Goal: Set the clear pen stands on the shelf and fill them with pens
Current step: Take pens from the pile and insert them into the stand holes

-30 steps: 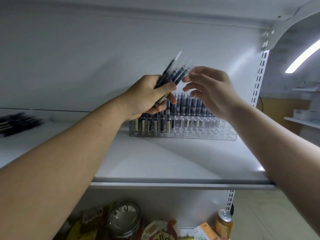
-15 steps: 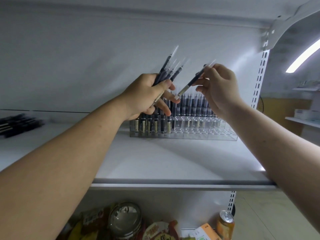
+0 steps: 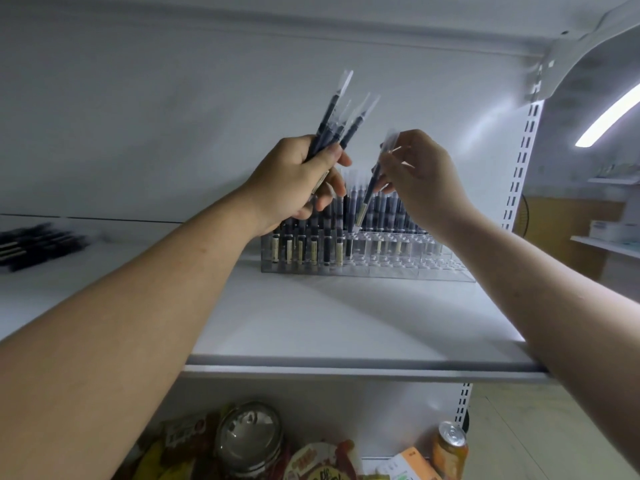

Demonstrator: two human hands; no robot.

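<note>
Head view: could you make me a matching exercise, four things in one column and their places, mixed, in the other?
1. bundle of pens
2. single pen
3. clear pen stand
4. orange can

A. under the shelf, at the right
B. gripped by the left hand
C. standing on the shelf
D. pinched by the right hand

Pairs: 1-B, 2-D, 3-C, 4-A

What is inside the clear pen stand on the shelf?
Dark pens stand upright in the clear pen stand, mostly left and back; front right holes look empty. The left grip and right grip cover some back rows.
</note>
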